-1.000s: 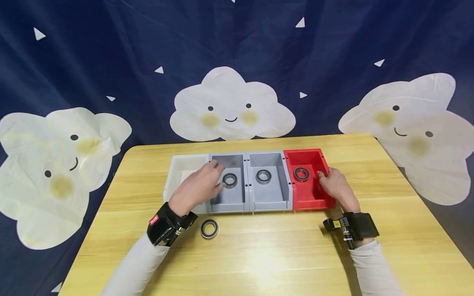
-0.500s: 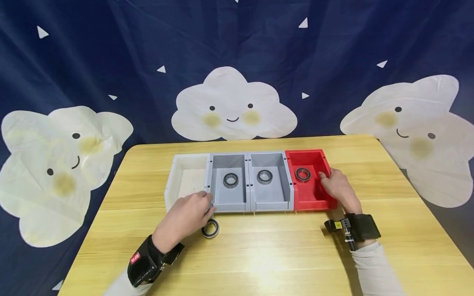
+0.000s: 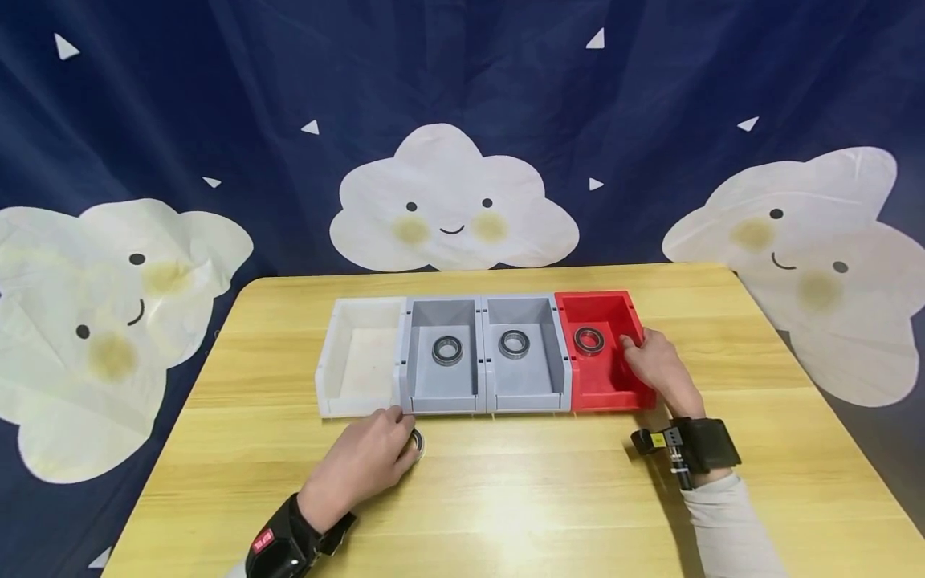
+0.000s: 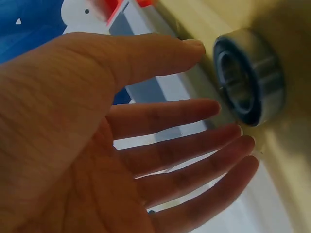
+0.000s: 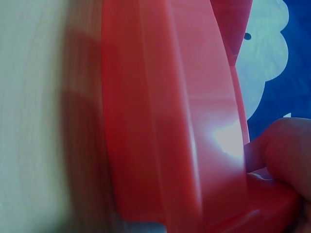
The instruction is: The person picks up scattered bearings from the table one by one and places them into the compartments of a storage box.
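Observation:
My left hand (image 3: 364,461) is over the table just in front of the bins. In the left wrist view the fingers (image 4: 180,155) and thumb are extended and apart, with a ball bearing (image 4: 266,80) just beyond their tips. Seen from the head, this bearing (image 3: 418,443) lies on the table, partly covered by the hand. My right hand (image 3: 659,365) grips the right wall of the red bin (image 3: 607,399), thumb on the inner side. Inside that bin lies another bearing (image 3: 588,328).
Left of the red bin, two grey bins (image 3: 444,405) (image 3: 527,401) each hold one bearing (image 3: 447,338) (image 3: 514,331). A white bin (image 3: 361,405) ends the row at the left. The wooden table (image 3: 549,498) extends in front, with a dark cloud-print curtain (image 3: 462,80) behind.
My left hand has moved from above the left grey bin down toward me, to the bearing on the table. My right hand stays on the red bin's wall.

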The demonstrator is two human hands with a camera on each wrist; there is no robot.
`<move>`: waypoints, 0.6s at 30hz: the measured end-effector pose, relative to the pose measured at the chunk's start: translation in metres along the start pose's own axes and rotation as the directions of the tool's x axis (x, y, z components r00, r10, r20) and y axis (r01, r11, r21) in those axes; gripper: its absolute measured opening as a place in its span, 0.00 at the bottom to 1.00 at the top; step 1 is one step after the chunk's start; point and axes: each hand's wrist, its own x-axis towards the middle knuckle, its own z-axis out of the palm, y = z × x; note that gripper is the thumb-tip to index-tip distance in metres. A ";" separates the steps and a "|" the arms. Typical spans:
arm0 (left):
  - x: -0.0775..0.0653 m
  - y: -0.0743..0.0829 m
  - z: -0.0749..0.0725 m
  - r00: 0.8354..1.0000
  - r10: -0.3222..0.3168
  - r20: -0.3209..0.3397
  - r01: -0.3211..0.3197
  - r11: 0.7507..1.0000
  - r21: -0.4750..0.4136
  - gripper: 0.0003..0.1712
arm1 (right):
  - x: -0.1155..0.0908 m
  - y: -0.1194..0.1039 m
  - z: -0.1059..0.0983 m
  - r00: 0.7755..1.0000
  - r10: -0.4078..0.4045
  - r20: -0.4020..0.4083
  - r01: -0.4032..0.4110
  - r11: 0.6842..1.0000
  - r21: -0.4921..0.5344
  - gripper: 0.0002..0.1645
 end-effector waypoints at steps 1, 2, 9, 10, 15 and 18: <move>-0.001 0.000 0.002 1.000 -0.003 0.003 0.003 1.000 -0.008 0.13 | 0.000 0.000 0.000 1.000 0.000 -0.002 0.000 1.000 -0.004 0.23; -0.002 0.000 0.004 1.000 -0.006 0.006 0.006 1.000 -0.016 0.14 | 0.000 -0.001 -0.001 1.000 0.001 -0.004 -0.001 1.000 -0.006 0.23; -0.004 0.002 0.015 0.999 -0.029 0.021 0.031 0.998 -0.063 0.20 | 0.001 -0.002 -0.001 1.000 -0.007 -0.016 0.006 1.000 -0.023 0.23; -0.004 0.003 0.016 1.000 -0.027 0.015 0.028 0.998 -0.058 0.20 | 0.001 -0.002 -0.001 1.000 -0.006 -0.017 0.006 1.000 -0.024 0.23; -0.006 0.007 0.024 0.999 -0.018 -0.037 0.018 1.000 -0.005 0.19 | 0.000 -0.002 -0.001 1.000 -0.008 -0.022 0.007 1.000 -0.027 0.22; -0.007 0.008 0.027 0.998 -0.016 -0.067 0.017 1.000 0.016 0.20 | -0.001 -0.002 -0.001 1.000 -0.008 -0.024 0.007 1.000 -0.025 0.22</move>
